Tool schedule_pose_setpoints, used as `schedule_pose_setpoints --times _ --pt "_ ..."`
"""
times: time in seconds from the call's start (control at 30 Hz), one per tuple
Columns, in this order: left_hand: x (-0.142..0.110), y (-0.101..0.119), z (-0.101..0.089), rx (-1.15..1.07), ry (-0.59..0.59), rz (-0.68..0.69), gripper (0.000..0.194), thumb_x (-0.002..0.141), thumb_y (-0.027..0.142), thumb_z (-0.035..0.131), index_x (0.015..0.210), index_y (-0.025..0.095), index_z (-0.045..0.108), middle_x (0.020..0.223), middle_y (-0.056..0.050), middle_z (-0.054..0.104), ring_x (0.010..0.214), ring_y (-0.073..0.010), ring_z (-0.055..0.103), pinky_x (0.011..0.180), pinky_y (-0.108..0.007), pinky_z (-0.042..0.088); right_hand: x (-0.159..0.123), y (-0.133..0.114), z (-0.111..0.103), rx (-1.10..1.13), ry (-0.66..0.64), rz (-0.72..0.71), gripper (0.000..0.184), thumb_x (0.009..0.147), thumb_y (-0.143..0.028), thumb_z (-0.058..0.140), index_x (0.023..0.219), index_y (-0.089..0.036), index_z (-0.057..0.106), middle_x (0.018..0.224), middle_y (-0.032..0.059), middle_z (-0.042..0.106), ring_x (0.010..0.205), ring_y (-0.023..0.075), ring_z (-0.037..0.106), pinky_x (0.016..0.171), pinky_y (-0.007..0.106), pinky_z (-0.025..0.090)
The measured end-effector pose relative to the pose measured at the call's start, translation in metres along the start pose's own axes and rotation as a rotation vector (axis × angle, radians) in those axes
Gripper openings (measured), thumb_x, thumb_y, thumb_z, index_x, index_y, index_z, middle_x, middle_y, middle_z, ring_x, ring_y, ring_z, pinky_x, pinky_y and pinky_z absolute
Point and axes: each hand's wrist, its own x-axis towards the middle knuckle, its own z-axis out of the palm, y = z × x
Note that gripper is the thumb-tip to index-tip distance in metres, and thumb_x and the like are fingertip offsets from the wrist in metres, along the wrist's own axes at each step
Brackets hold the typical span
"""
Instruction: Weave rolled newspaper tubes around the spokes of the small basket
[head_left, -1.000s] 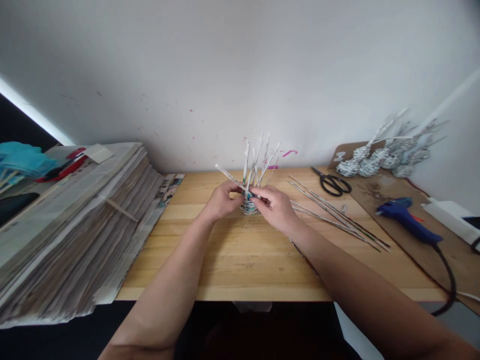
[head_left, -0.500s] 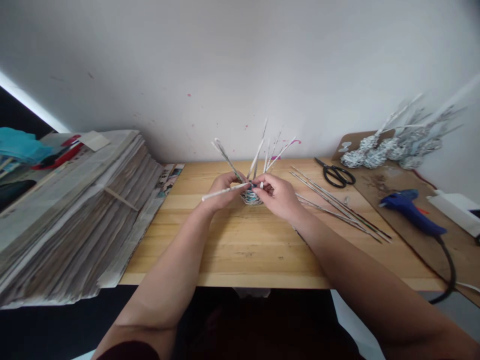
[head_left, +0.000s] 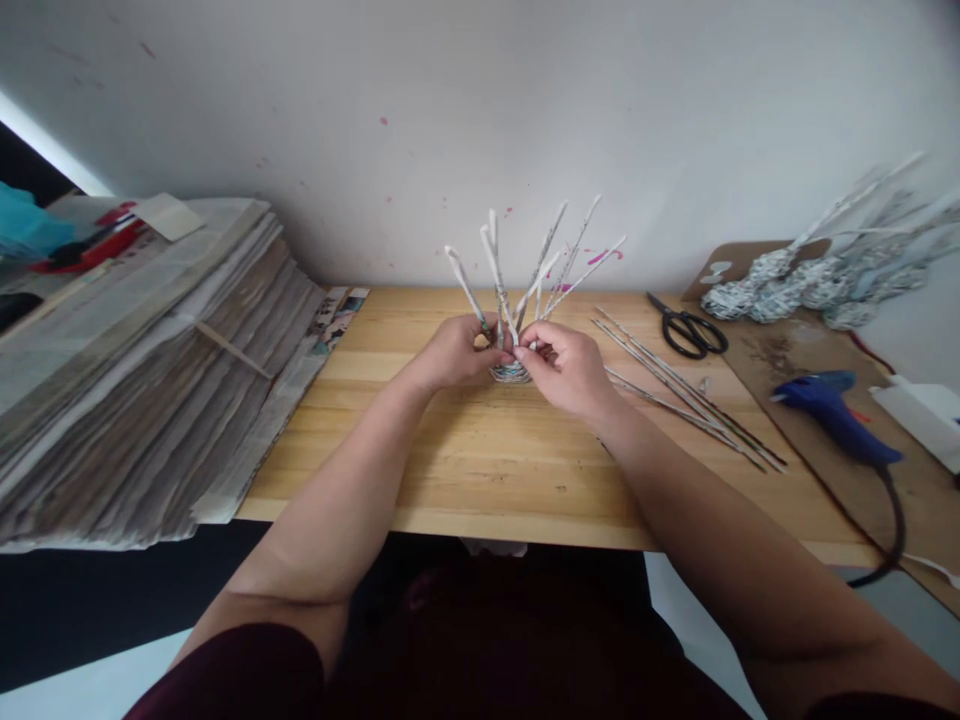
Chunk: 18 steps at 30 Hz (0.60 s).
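Note:
A small basket (head_left: 512, 373) woven from rolled newspaper strips stands on the wooden table, its pale paper stakes (head_left: 541, 252) fanning upward. My left hand (head_left: 466, 350) is closed on the basket's left side, thumb and fingers pinching near the rim. On the other side my right hand (head_left: 564, 362) pinches a paper stake at the rim, its thumb close to my left thumb. The fingers hide most of the weave. Several loose paper tubes (head_left: 675, 385) lie on the table to the right of my right hand.
Black-handled scissors (head_left: 688, 328) lie behind the tubes. At right, a blue glue gun (head_left: 840, 415) with a cord rests on a brown board (head_left: 780, 365), near woven paper pieces (head_left: 795, 285). A tall newspaper stack (head_left: 150, 370) occupies the left side. The wall is behind.
The paper strip that pointed left across my left hand now stands upright among the other stakes. Both hands stay at the rim. The camera view has tilted down slightly.

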Motion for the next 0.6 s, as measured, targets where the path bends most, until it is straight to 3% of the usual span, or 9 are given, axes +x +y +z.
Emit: schedule_pose_setpoints --times 0.23,0.37,0.5,0.6 --pt "0.000 0.001 0.002 0.025 0.010 0.041 0.015 0.076 0.026 0.075 0.081 0.015 0.066 0.078 -0.001 0.065 0.078 -0.0145 0.059 0.079 -0.029 0.052 0.003 0.002 0.001 0.040 0.004 0.029 0.008 0.085 -0.023 0.063 0.077 -0.022 0.060 0.061 -0.0037 0.056 0.053 0.0111 0.049 0.054 0.026 0.037" --pt "0.000 -0.005 -0.001 -0.118 0.012 0.074 0.035 0.069 0.029 0.083 0.096 0.014 0.067 0.101 -0.007 0.066 0.098 -0.0198 0.063 0.084 -0.032 0.055 0.006 0.012 0.000 0.083 0.020 0.079 0.009 0.085 -0.028 0.063 0.079 -0.022 0.059 0.060 -0.0044 0.055 0.050 0.0115 0.051 0.052 0.026 0.038" --pt "0.001 -0.016 0.002 -0.121 0.051 0.063 0.056 0.053 0.026 0.093 0.103 0.017 0.067 0.129 -0.013 0.055 0.109 -0.0225 0.060 0.084 -0.033 0.057 0.010 0.021 -0.002 0.174 0.011 0.182 0.012 0.084 -0.033 0.064 0.080 -0.023 0.059 0.060 -0.0036 0.058 0.050 0.0129 0.054 0.051 0.026 0.041" --pt "0.002 -0.024 0.010 -0.192 0.016 0.066 0.051 0.062 0.032 0.089 0.105 0.017 0.067 0.123 -0.011 0.061 0.108 -0.0216 0.062 0.090 -0.033 0.055 0.012 0.024 -0.004 0.160 0.064 0.187 0.012 0.081 -0.033 0.067 0.079 -0.022 0.060 0.062 -0.0032 0.060 0.053 0.0124 0.053 0.053 0.025 0.041"
